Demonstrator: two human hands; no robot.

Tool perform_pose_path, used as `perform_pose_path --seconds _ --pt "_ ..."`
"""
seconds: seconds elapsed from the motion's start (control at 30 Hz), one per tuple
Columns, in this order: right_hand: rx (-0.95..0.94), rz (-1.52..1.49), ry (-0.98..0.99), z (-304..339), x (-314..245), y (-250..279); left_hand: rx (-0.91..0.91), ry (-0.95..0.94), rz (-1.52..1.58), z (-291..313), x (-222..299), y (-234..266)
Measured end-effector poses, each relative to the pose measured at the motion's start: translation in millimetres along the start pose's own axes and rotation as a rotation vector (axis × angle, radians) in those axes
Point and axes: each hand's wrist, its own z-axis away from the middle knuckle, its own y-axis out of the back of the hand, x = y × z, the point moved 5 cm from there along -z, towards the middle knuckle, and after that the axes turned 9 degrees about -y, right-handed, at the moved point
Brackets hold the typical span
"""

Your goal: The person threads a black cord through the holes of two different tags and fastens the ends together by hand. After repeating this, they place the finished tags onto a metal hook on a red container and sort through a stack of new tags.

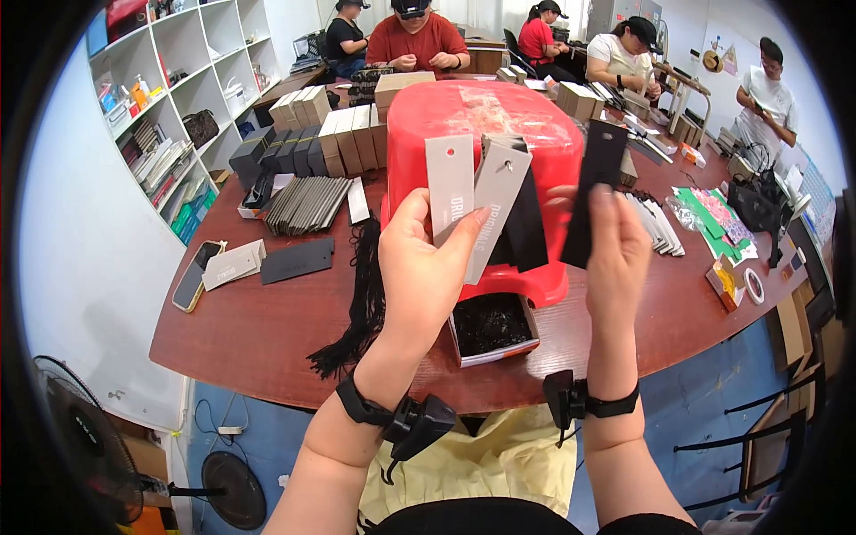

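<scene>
My left hand [419, 259] pinches a small fan of grey hang tags [502, 201] with punched holes at their tops; black tags [528, 223] show behind the grey ones. A single black hang tag [596, 178] is upright in my right hand [615, 254], between thumb and fingers, apart from the fan. Behind both hands stands an upturned red plastic stool [481, 102]. Under its front edge sits an open box [493, 328] of small black pieces. A bundle of black cords [361, 312] lies left of my left hand.
Left on the table [259, 330] are a phone [194, 276], loose grey tags [234, 265], a black tag [299, 261] and a row of stacked tags [308, 205]. Bundled tag stacks [343, 143] stand behind. Right are more tags [655, 223] and a tape roll [753, 285]. Several people sit beyond.
</scene>
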Motion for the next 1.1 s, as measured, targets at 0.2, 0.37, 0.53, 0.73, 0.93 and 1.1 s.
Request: perform_pose_path --seconds 0.2,0.37,0.53,0.73,0.93,1.1 --pt "-0.314 0.186 -0.074 21.8 -7.7 -27.4 0.016 0.042 -0.026 3.6 -3.3 4.0" --pt "-0.310 0.039 -0.287 15.9 11.1 -28.3 0.008 -0.004 0.022 8.3 4.5 8.3" --pt "-0.355 -0.053 -0.345 9.2 23.9 -29.5 -0.008 -0.061 0.006 13.6 14.6 27.8" --pt "-0.387 0.013 -0.358 2.4 32.3 -26.1 -0.100 -0.173 -0.289 19.9 31.0 22.2" --pt "-0.333 0.382 -0.228 -1.0 25.1 -18.4 -0.137 0.178 -0.234 3.0 6.3 -4.7" --pt "-0.309 0.555 -0.124 4.0 21.7 -10.9 -0.125 0.176 -0.458 4.1 2.5 -2.7"
